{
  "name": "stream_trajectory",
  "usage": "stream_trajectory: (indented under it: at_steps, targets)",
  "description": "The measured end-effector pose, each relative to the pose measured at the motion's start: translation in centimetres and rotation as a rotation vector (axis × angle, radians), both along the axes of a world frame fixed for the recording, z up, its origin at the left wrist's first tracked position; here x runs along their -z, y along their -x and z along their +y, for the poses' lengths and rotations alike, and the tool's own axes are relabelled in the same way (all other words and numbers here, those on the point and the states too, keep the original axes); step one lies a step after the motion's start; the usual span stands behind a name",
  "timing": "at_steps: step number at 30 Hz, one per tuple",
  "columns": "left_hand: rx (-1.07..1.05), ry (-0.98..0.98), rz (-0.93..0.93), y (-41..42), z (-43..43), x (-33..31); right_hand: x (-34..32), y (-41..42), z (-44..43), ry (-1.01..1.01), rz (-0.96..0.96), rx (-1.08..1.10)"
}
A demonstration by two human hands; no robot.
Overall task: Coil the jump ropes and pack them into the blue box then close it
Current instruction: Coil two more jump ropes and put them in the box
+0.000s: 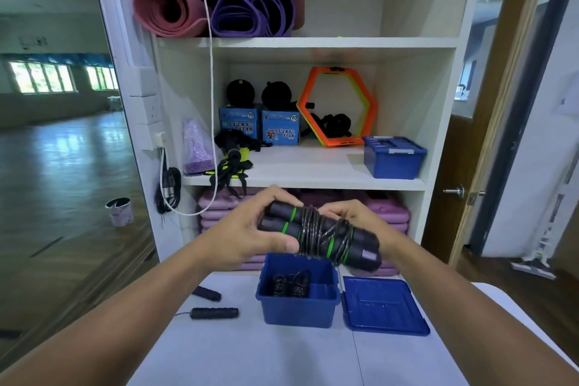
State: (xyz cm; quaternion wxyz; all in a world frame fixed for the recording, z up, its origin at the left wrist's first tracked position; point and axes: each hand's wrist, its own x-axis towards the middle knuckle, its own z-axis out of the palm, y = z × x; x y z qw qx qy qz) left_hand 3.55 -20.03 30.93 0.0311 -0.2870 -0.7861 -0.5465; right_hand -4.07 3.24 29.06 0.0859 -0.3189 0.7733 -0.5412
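Both hands hold a coiled jump rope with black handles and green rings, its dark cord wound round the two handles. My left hand grips the handles' left end, and my right hand holds the wound part from behind. The bundle hangs just above the open blue box on the white table. Inside the box lies another coiled black rope. The box's blue lid lies flat to its right. Two black handles of a further rope lie on the table, left of the box.
A white shelf unit stands behind the table. Its middle shelf holds a second closed blue box, an orange hexagon ring, two Lucky Star cartons and black straps. Rolled mats lie above. A mirror wall is left, a door right.
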Motion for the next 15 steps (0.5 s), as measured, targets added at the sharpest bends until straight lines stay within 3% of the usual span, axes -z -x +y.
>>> stream_trajectory:
  at_steps: [2, 5, 9, 15]
  targets:
    - [-0.036, -0.082, 0.005, 0.1, 0.3, -0.6, 0.9, 0.0, -0.2, 0.063, -0.080, 0.111]
    - [-0.173, -0.177, 0.090, 0.7, 1.2, -0.9, 2.0, 0.2, -1.9, 0.079, 0.041, 0.283]
    - [-0.323, -0.251, 0.128, 2.5, 1.7, 0.2, 2.0, -0.2, -3.7, 0.144, 0.064, 0.235]
    - [-0.522, -0.179, 0.112, 4.5, 1.7, 2.2, 2.4, -1.0, -4.0, -0.193, 0.274, 0.291]
